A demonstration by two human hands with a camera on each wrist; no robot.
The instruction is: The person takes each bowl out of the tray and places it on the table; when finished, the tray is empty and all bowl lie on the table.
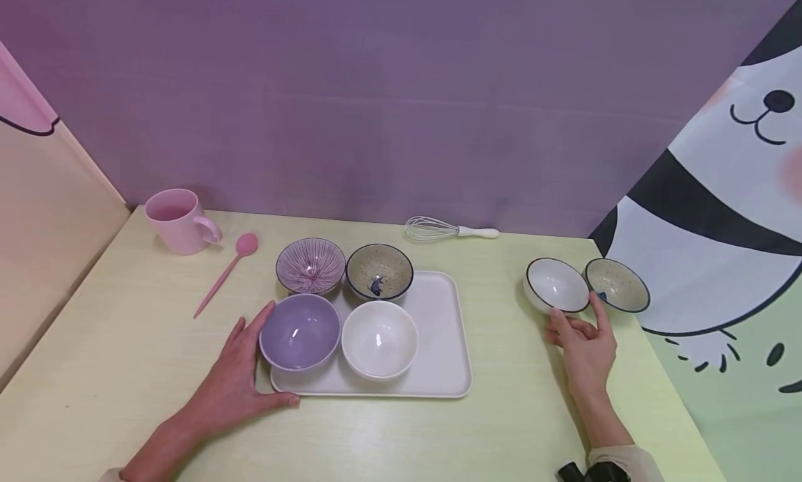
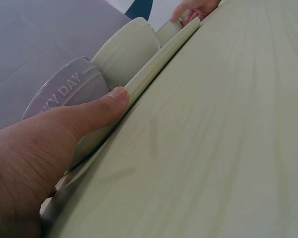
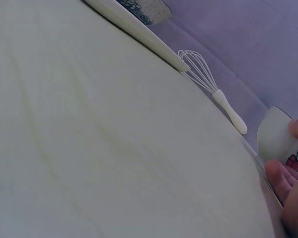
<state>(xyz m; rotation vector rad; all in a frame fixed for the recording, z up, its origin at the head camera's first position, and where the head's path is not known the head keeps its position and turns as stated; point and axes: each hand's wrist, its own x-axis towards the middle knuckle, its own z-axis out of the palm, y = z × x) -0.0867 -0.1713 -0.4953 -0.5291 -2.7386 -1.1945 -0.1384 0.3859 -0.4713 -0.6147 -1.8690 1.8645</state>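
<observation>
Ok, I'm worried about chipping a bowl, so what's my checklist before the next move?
1. Room on the tray: ok, its right side holds no bowl.
2. Purple bowl upright beside the left hand: ok.
3. Firm hold by the right hand on the dark-rimmed white bowl: cannot tell, though thumb and forefinger are at its rim.
4. Gap between that bowl and the speckled bowl beside it: not ok, their rims look nearly touching.
5. Whisk away from both hands: ok, it lies near the table's back edge.

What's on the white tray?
On the tray: striped bowl, speckled bowl, purple bowl, plain white bowl. Bare surface shows at right; whatever's beneath the bowls is hidden.
</observation>
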